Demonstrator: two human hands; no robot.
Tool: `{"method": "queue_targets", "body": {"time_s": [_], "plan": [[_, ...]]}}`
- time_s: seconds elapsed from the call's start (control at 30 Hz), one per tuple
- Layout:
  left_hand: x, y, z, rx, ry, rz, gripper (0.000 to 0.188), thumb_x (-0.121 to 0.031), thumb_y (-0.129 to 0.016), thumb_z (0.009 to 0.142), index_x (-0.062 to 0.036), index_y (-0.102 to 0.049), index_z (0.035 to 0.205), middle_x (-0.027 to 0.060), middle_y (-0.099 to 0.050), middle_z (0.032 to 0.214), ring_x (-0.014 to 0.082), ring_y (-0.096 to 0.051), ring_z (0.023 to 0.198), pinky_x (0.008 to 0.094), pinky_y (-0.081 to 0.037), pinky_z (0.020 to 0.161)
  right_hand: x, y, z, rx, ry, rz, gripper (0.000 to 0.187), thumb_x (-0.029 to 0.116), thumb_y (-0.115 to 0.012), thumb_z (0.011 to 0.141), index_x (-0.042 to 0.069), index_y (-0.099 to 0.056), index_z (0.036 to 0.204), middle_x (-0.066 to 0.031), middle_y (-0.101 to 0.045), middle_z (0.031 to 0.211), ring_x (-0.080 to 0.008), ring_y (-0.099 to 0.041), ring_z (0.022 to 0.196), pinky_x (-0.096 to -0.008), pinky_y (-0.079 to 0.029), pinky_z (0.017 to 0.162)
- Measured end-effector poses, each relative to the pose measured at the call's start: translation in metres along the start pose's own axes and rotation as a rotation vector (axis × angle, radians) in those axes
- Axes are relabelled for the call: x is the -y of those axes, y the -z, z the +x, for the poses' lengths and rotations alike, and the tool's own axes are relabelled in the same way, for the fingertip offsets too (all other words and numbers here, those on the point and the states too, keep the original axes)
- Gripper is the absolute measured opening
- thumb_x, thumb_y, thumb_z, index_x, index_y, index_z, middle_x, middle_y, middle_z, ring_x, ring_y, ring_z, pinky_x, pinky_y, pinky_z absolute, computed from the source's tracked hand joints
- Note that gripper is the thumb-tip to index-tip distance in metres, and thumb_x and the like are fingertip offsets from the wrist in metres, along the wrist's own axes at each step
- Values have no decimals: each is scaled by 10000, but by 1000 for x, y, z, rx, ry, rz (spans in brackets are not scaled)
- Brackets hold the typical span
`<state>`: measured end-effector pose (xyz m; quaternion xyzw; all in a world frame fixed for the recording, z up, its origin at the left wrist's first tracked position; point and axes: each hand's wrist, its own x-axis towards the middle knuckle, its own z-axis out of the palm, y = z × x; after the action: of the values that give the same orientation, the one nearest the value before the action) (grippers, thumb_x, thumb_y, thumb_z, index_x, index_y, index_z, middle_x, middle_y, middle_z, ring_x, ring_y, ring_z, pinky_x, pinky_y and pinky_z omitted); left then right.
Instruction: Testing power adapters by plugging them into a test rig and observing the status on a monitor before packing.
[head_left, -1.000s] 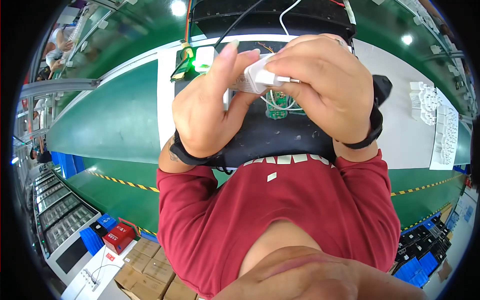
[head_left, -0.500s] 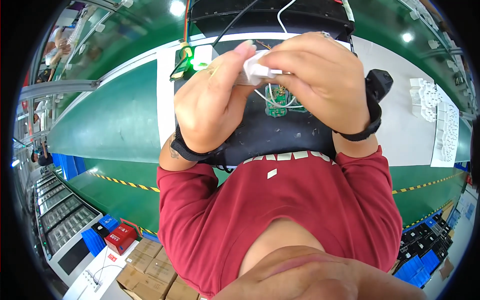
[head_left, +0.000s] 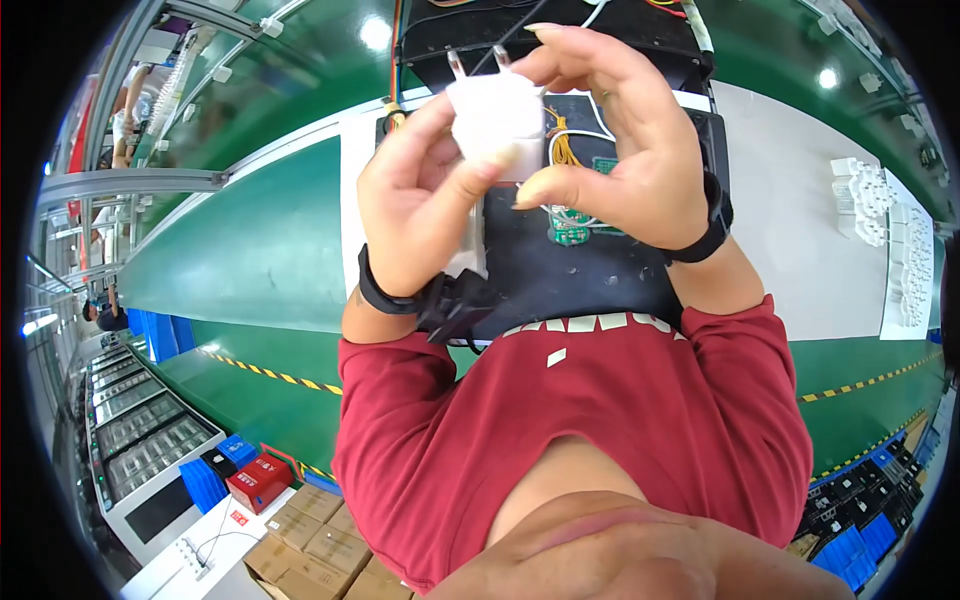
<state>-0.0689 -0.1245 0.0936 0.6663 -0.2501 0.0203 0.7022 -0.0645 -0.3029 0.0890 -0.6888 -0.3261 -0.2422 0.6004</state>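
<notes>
My left hand (head_left: pixel 415 205) grips a white two-pin plug charger (head_left: pixel 497 120) between thumb and fingers, above the dark work mat. Its two metal pins point to the far side. My right hand (head_left: pixel 650 150) curves beside the charger with thumb and fingers spread apart. Its fingers are close to the charger's right side; whether they touch it I cannot tell. Below, partly hidden by my right hand, are green circuit boards (head_left: pixel 569 232) with a white cable. A bundle of yellow wires (head_left: pixel 564 145) runs between my hands.
A black equipment box (head_left: pixel 460 40) stands at the far side with cables on it. Rows of white chargers (head_left: pixel 909 265) lie on the white table at the right. Cardboard boxes (head_left: pixel 310 545) are stacked at the lower left. Other people are at the far left.
The charger has turned so its pins point away from me, and my left hand holds it. My right hand has gone from pinching it to spread fingers. The view has shifted slightly.
</notes>
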Motion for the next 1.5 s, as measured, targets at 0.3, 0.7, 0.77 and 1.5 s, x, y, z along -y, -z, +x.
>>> {"method": "queue_targets", "body": {"time_s": [0.3,0.7,0.77,1.5], "plan": [[8,3,0,-8,-3,-245,454,-8,-616,799,47,-427,1207,158,-540,1120,217,-559,1007,323,-474,843,-1,5,-2,57,41,-115,429,191,-750,680,11,-584,1032,-109,-585,1048,-183,-568,876,-274,-454,770],[13,-5,-5,61,-178,202,448,-34,-663,757,24,-496,1169,154,-554,1086,230,-599,946,300,-547,725,2,11,-3,85,-213,62,169,32,-629,771,-40,-559,907,-127,-576,1001,-175,-550,910,-278,-434,803],[12,-4,-7,74,-144,234,450,-26,-661,756,24,-495,1172,155,-559,1079,226,-600,940,301,-546,726,1,11,-3,85,-159,31,162,22,-631,763,-38,-556,893,-130,-581,986,-171,-551,890,-281,-435,796],[12,-1,-1,45,-12,-247,400,-40,-589,830,76,-437,1181,132,-559,1069,174,-570,943,275,-476,789,3,-7,-14,-12,201,-447,478,167,-782,597,6,-569,993,-134,-574,1011,-260,-585,823,-291,-481,676]]}}
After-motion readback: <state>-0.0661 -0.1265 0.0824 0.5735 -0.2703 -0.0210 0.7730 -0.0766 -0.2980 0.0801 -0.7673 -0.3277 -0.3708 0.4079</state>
